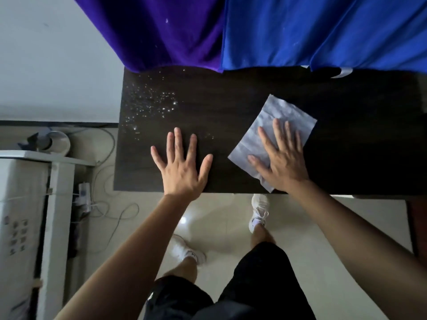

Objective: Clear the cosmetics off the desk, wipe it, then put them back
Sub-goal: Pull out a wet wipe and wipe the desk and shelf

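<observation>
Head view, looking straight down. Standing at a dark wooden desk (231, 100), both bare arms stretched forward over its near edge. Left hand (182, 165) pressed flat on bare wood, fingers straight and spread, gripping nothing. Right hand (282, 158) pressed flat on a pale grey wipe (249, 144), fingers straight and slightly apart, not curled round it, only holding it down. Wipe spread open and lying askew to the desk edge, far corner pointing away beyond the right fingertips, near corner under the right wrist, just at the desk's front edge. Between the two hands, a strip of dark wood. Beyond and to the left of the left hand, a scatter of bright droplets (150, 105) on the surface, thickest toward the far left corner, thinning to a few specks just past the left fingertips. Beyond both hands, two hanging cloths side by side, hems covering the desk's far edge: purple (161, 31) past the left hand, blue (323, 31) past the right. Left of the left hand, off the desk, a pale wall (46, 54), then loose grey cables (108, 192) on the floor (219, 218) and a white cabinet (20, 204). Below the wrists, white shoes (258, 211) on glossy pale tiles and black shorts (261, 273).
</observation>
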A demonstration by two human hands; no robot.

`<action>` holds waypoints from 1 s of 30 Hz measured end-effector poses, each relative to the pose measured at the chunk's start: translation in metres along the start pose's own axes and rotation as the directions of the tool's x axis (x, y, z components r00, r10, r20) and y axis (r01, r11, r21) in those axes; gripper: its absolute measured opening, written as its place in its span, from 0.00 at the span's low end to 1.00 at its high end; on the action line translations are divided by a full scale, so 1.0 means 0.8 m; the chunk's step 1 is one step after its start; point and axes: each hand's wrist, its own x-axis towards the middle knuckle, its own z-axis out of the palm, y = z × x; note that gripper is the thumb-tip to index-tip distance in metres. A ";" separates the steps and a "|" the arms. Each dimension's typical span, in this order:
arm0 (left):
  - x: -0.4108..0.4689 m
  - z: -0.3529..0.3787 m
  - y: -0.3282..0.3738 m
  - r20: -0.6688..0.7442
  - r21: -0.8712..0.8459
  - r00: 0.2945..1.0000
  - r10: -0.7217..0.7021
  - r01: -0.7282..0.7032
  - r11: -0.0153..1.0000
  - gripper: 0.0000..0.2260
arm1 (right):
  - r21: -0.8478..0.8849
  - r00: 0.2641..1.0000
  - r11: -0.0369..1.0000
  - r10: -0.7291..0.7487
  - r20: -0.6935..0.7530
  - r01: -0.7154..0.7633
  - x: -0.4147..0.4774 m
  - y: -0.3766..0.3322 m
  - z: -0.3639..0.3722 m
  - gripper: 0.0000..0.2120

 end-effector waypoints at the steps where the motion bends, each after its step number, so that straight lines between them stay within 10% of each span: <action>1: -0.006 -0.006 -0.028 -0.022 0.017 1.000 -0.022 0.022 1.000 0.33 | 0.006 1.000 1.000 -0.005 -0.001 0.005 -0.009 -0.020 0.005 0.39; 11: 0.023 -0.015 -0.156 -0.042 -0.030 0.979 -0.201 0.200 0.979 0.35 | -0.013 0.989 0.994 -0.105 0.102 0.106 0.128 -0.212 0.012 0.41; 30: 0.022 -0.019 -0.154 -0.116 -0.125 0.965 -0.237 0.222 0.967 0.35 | -0.009 0.940 0.945 -0.323 0.115 0.326 0.266 -0.271 -0.012 0.42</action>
